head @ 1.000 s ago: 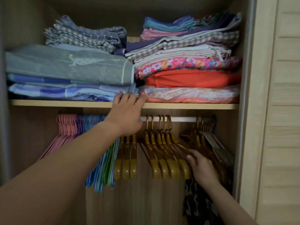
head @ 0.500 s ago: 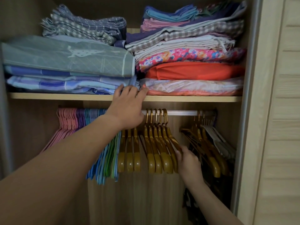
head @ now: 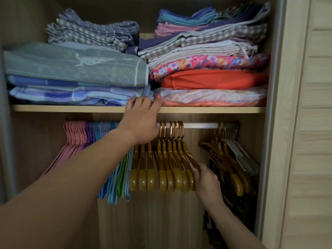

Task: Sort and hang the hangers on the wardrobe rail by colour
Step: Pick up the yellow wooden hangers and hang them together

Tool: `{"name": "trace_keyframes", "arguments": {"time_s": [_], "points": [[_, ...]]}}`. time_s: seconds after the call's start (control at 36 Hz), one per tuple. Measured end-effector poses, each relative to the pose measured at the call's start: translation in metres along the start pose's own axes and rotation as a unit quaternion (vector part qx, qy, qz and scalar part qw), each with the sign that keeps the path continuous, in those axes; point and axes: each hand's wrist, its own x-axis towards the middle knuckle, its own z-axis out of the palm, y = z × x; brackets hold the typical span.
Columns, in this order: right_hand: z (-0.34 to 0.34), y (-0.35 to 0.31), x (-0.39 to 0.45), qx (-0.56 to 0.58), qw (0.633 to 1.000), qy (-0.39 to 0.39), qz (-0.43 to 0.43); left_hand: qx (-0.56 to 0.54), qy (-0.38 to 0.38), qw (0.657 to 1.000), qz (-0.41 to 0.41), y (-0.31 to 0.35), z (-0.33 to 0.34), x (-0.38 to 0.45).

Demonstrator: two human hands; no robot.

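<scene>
Right hand [head: 206, 178] against gold hangers [head: 172, 169]

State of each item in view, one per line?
Left hand: fingers on the shelf edge.
Right hand: touching the gold hangers.
Pink hangers: hung at rail's left end.
Blue hangers: hung beside gold.
Rail: bare mid-section.

Colour-grouped hangers [head: 161, 164] hang on the rail [head: 197, 125].
</scene>
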Motion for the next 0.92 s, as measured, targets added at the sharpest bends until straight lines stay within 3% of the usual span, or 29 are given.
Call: {"name": "trace_keyframes", "arguments": {"time_s": [0.19, 0.42, 0.5, 0.58, 0.64, 0.67, 0.75, 0.92], "points": [[-0.019, 0.016, 0.005, 0.008, 1.0, -0.024, 0.016, 0.005, 0.003, 1.0, -0.007, 0.002, 0.001, -0.002], [-0.029, 0.016, 0.0, 0.051, 0.996, -0.076, 0.016, 0.064, 0.055, 0.995, -0.046, 0.018, 0.014, -0.013], [-0.035, 0.018, -0.005, 0.026, 0.995, -0.094, 0.019, 0.016, 0.071, 0.995, -0.067, 0.04, 0.02, -0.032], [-0.045, 0.022, -0.012, 0.005, 0.997, -0.08, 0.025, -0.007, 0.094, 0.992, 0.081, 0.079, 0.041, -0.066], [-0.049, 0.033, -0.014, -0.043, 0.998, -0.037, 0.007, -0.037, 0.017, 0.983, 0.178, 0.106, 0.064, -0.085], [-0.048, 0.035, -0.012, -0.082, 0.996, -0.016, -0.012, -0.045, -0.043, 0.98, 0.189, 0.113, 0.074, -0.093], [-0.049, 0.041, -0.011, -0.242, 0.968, 0.011, -0.073, -0.008, -0.144, 0.97, 0.195, 0.125, 0.104, -0.105], [-0.064, 0.064, -0.001, -0.54, 0.829, -0.108, -0.095, 0.087, -0.158, 0.963, 0.199, 0.121, 0.13, -0.104]]}}
